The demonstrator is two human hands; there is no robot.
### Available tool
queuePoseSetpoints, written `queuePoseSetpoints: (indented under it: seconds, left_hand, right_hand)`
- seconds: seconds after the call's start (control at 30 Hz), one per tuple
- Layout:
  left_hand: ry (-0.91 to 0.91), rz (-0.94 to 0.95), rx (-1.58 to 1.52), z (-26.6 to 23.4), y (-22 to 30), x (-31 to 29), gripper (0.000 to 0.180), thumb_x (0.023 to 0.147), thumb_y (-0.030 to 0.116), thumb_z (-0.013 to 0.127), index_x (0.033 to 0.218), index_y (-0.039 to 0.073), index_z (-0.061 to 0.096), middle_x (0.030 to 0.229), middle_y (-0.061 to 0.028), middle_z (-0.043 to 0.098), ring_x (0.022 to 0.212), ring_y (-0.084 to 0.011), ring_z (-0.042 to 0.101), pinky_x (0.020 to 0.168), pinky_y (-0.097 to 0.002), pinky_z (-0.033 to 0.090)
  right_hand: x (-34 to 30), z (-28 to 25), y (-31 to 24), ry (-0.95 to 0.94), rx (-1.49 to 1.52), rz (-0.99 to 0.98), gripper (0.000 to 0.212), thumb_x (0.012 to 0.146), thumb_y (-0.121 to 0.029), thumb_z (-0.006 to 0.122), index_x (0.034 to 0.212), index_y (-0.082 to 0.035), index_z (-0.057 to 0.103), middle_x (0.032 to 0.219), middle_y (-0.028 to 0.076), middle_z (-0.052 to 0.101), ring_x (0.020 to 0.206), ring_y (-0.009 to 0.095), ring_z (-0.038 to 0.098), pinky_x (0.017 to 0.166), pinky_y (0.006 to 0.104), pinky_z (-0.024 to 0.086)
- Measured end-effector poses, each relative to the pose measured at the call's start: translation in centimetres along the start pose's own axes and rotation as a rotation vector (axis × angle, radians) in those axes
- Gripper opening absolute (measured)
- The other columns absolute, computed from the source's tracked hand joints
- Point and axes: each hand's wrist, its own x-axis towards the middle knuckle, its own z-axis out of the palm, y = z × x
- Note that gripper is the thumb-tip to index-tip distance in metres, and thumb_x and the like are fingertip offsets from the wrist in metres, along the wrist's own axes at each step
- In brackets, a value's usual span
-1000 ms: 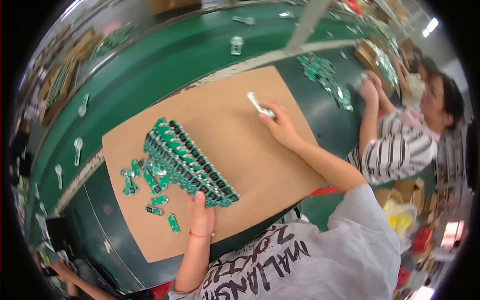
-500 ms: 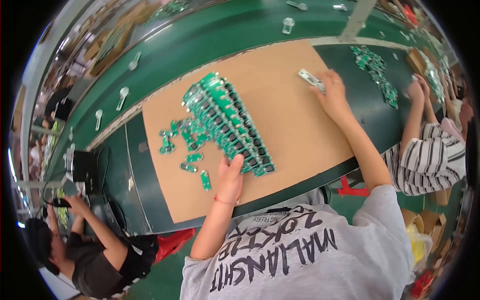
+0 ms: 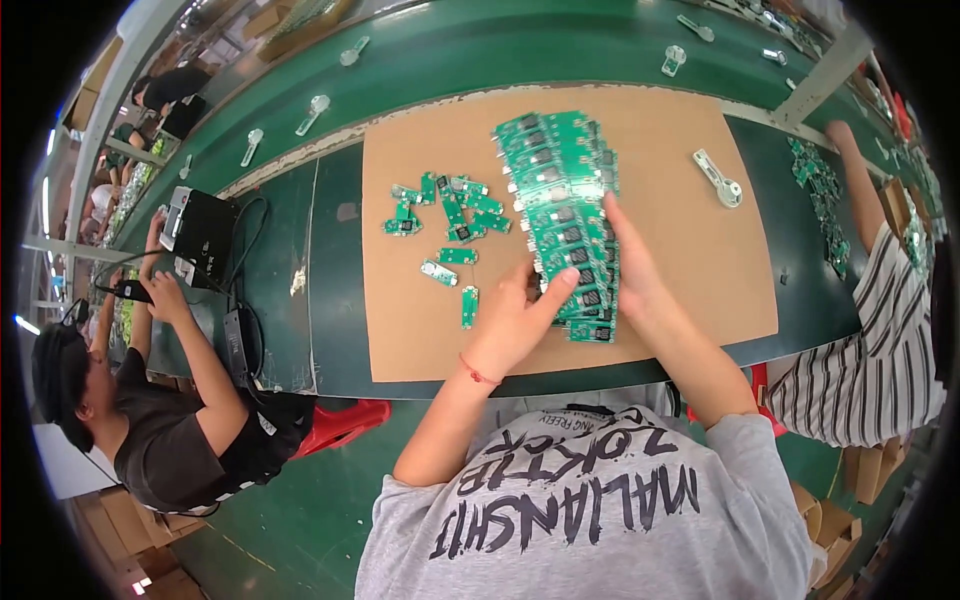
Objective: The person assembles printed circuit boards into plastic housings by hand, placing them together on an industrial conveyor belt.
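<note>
A stack of green circuit board panels (image 3: 565,215), rows of small boards with black components, is held tilted over the cardboard sheet (image 3: 680,290). My left hand (image 3: 520,318) grips its near left edge, thumb on top and the other fingers partly hidden below. On the right edge, my right hand (image 3: 634,265) holds the same stack, its fingers mostly out of sight underneath. Several loose small circuit boards (image 3: 458,256) lie scattered to the left of the stack. To its right rests a white, round-ended device (image 3: 718,182) on the cardboard.
Beyond the cardboard runs a green conveyor belt (image 3: 480,55) carrying several white devices. A black box with cables (image 3: 200,232) stands at the left, near a co-worker in black (image 3: 165,410). More green boards (image 3: 822,205) lie at right, beside a co-worker in stripes (image 3: 865,350).
My right hand has let go of the white device and come over to the panel stack. The stack has swung more upright. My view has shifted, so the scene appears moved.
</note>
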Motion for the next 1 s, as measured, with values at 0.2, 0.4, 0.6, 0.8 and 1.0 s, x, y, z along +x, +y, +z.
queuePoseSetpoints:
  seconds: [0.2, 0.4, 0.6, 0.8, 1.0]
  left_hand:
    - [0.256, 0.182, 0.347, -1.2, -0.2, 1.0, 0.055, 0.077, 0.034, 0.065, 0.110, -0.006, 0.046, 0.091, -0.0176, 0.057, 0.079, -0.0278, 0.057, 0.068, -0.0354, 0.046]
    - [0.191, 0.213, 0.262, -1.2, -2.2, 2.4, 0.058, 0.077, 0.031, 0.066, 0.116, -0.006, 0.044, 0.102, -0.0204, 0.052, 0.092, -0.0306, 0.053, 0.079, -0.0346, 0.043]
    - [0.140, 0.296, 0.293, -1.7, -1.3, 1.5, 0.050, 0.077, 0.024, 0.066, 0.117, 0.001, 0.047, 0.103, -0.0143, 0.050, 0.086, -0.0218, 0.053, 0.075, -0.0296, 0.044]
    - [0.040, 0.191, -0.151, -2.1, -1.6, 1.3, 0.042, 0.087, 0.018, 0.055, 0.125, 0.004, 0.044, 0.111, -0.0093, 0.050, 0.093, -0.0150, 0.053, 0.072, -0.0242, 0.047]
    - [0.058, 0.157, -0.130, -1.9, -1.0, 1.4, 0.041, 0.089, 0.017, 0.052, 0.126, 0.003, 0.043, 0.115, -0.0116, 0.052, 0.097, -0.0152, 0.054, 0.077, -0.0256, 0.047]
  right_hand:
    - [0.3, 0.5, 1.2, 0.139, 0.042, 0.025, 0.040, 0.088, -0.031, 0.048, 0.117, -0.004, 0.047, 0.108, 0.012, 0.058, 0.093, 0.022, 0.059, 0.083, 0.0390, 0.049]
    - [0.5, 0.1, 1.1, 0.190, -0.066, -0.046, 0.035, 0.085, -0.020, 0.052, 0.115, -0.001, 0.047, 0.103, 0.012, 0.059, 0.090, 0.021, 0.060, 0.078, 0.0362, 0.051]
    - [0.6, 0.4, 1.1, 0.205, -0.139, -0.084, 0.032, 0.082, -0.016, 0.059, 0.108, -0.002, 0.049, 0.097, 0.009, 0.060, 0.085, 0.019, 0.061, 0.074, 0.0346, 0.052]
    - [0.5, 0.5, 0.8, 0.215, -0.130, -0.064, 0.031, 0.082, -0.017, 0.060, 0.107, -0.001, 0.050, 0.096, 0.010, 0.060, 0.085, 0.019, 0.061, 0.074, 0.0358, 0.052]
    - [0.2, 0.7, 0.9, 0.249, -0.150, -0.062, 0.033, 0.082, -0.017, 0.061, 0.109, -0.002, 0.048, 0.096, 0.009, 0.060, 0.085, 0.020, 0.061, 0.073, 0.0372, 0.052]
